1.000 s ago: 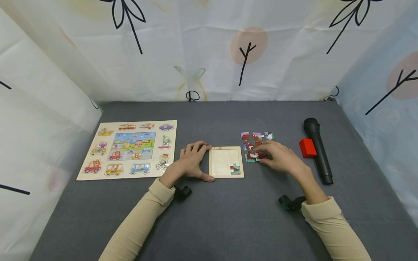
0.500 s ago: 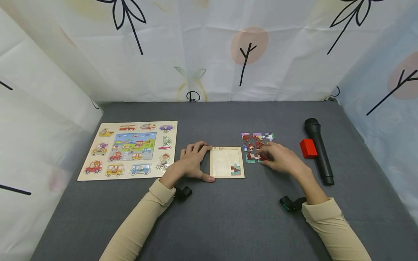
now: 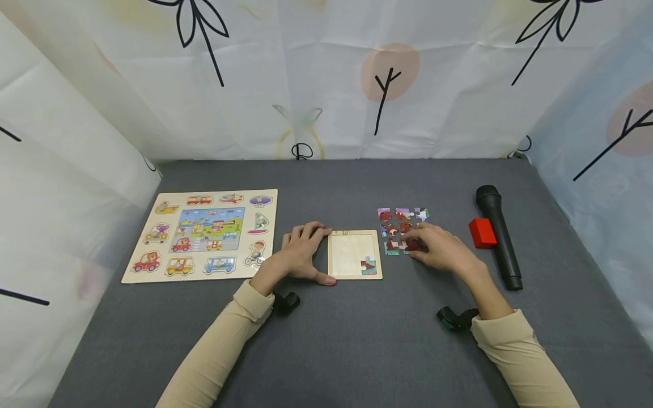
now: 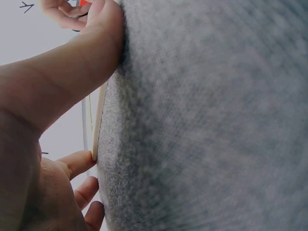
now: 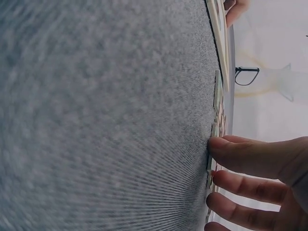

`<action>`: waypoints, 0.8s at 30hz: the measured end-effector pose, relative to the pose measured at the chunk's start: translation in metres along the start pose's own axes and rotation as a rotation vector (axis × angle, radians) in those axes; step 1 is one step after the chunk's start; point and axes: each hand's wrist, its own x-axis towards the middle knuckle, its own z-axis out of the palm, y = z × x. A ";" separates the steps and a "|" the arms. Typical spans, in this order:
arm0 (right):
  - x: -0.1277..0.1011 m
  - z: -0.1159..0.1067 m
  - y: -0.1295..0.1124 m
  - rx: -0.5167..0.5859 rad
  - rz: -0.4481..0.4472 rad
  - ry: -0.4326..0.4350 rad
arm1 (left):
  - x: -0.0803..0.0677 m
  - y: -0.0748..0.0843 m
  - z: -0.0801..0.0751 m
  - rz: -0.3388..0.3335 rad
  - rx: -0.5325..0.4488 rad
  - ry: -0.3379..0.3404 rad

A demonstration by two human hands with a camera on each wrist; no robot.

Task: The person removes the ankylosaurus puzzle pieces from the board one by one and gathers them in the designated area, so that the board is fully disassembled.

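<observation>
A shallow wooden puzzle tray [image 3: 352, 249] lies mid-table, with one jigsaw piece [image 3: 368, 266] in its lower right corner. My left hand [image 3: 301, 252] holds the tray at its left side, the index fingertip at the far corner and the thumb at the near one. In the left wrist view that fingertip meets the end of the tray's edge [image 4: 99, 122]. Right of the tray lie several loose jigsaw pieces [image 3: 390, 229] in rough rows. My right hand [image 3: 433, 245] is over the nearest right ones, thumb and index finger pinching a piece [image 5: 213, 129], which they partly hide.
A larger wooden board [image 3: 206, 269] with vehicle pictures lies at the left. To the right, a red block [image 3: 482, 233] sits beside a black microphone [image 3: 499, 238]. Patterned white cloth [image 3: 326, 85] rises behind and at both sides of the grey table [image 3: 357, 345].
Over the first half second my right hand shifts slightly right, and the piece at its fingers slides a little with it. Since then it stays put. My left hand and the tray keep their place.
</observation>
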 end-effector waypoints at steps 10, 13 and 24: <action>0.000 -0.005 -0.010 -0.002 -0.027 0.026 | -0.001 0.000 0.000 -0.003 0.001 0.000; 0.001 -0.007 -0.016 0.004 -0.035 0.024 | 0.000 0.000 0.000 -0.004 0.005 -0.002; 0.006 -0.003 -0.037 0.039 -0.118 0.022 | 0.000 0.001 -0.001 -0.006 0.005 -0.006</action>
